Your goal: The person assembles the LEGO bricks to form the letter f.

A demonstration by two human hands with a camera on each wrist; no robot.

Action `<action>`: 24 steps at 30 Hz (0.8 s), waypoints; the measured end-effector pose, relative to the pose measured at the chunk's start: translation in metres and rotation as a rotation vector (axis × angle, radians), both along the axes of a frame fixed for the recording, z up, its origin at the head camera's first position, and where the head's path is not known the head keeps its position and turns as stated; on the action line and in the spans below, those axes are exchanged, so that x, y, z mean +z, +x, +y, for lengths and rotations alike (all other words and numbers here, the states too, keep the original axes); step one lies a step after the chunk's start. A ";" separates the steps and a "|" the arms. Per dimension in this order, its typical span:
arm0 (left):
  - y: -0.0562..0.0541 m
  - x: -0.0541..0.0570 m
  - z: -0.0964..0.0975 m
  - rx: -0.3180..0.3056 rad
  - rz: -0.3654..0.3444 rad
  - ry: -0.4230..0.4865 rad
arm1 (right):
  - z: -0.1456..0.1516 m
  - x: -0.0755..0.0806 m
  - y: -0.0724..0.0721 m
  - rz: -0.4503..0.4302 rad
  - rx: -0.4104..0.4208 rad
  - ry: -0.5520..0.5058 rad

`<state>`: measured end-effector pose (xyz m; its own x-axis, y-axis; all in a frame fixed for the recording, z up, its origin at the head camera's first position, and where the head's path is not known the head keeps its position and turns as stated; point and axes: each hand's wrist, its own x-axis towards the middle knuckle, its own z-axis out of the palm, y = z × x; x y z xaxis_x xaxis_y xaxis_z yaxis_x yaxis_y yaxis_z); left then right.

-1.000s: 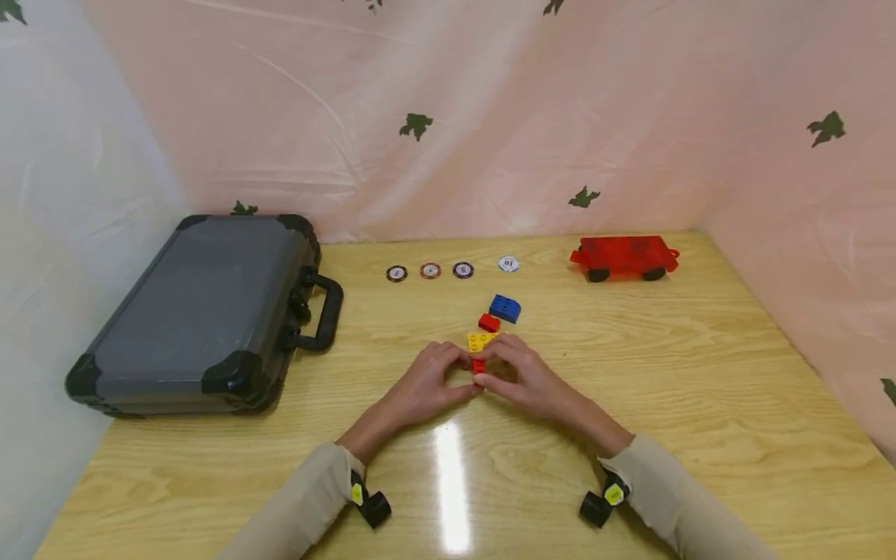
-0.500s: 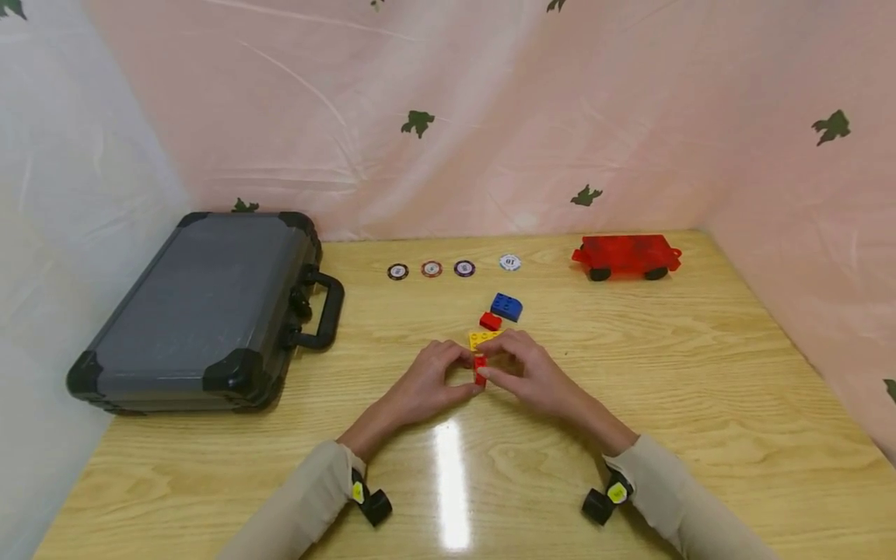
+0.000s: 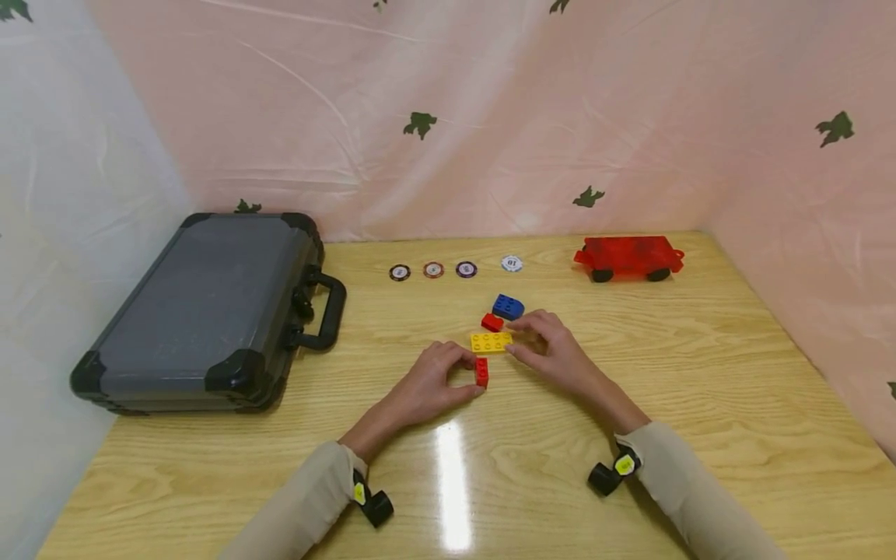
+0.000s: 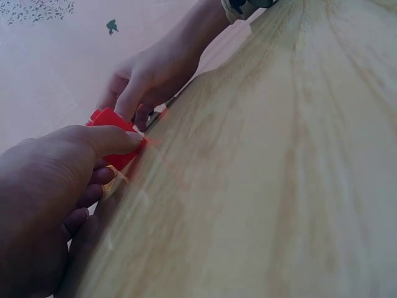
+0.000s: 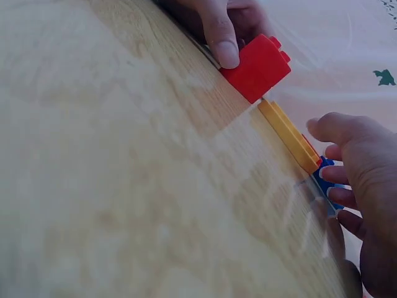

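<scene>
My left hand [image 3: 435,379] pinches a red toy brick [image 3: 481,372] between thumb and fingers at the middle of the table. In the right wrist view this red brick [image 5: 257,67] stands on the wood with its studs showing at the upper right. A flat yellow brick [image 3: 488,342] lies just beyond it. My right hand [image 3: 556,354], fingers loosely bent and holding nothing, is at the yellow brick's right end. Behind the yellow piece lie a small red brick [image 3: 493,322] and a blue brick [image 3: 508,306] with one rounded end.
A grey case [image 3: 203,311] with a black handle takes up the left side of the table [image 3: 700,389]. Several poker chips [image 3: 433,270] lie in a row at the back. A red toy wagon [image 3: 626,257] stands at the back right, near the pink cloth wall [image 3: 490,155].
My right hand has let go of the red brick and moved right and away from me, uncovering the yellow brick. My left hand keeps its grip in about the same place.
</scene>
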<state>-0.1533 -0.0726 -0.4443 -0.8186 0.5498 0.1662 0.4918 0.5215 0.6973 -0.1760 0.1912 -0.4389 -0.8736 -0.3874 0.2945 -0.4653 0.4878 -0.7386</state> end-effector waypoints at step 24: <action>0.000 0.001 0.001 0.001 -0.008 -0.009 | -0.004 -0.001 -0.006 0.025 0.013 0.166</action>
<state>-0.1531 -0.0720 -0.4438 -0.8206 0.5502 0.1546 0.4853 0.5280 0.6969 -0.1820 0.1875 -0.4397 -0.8612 -0.4441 0.2471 -0.4899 0.5959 -0.6363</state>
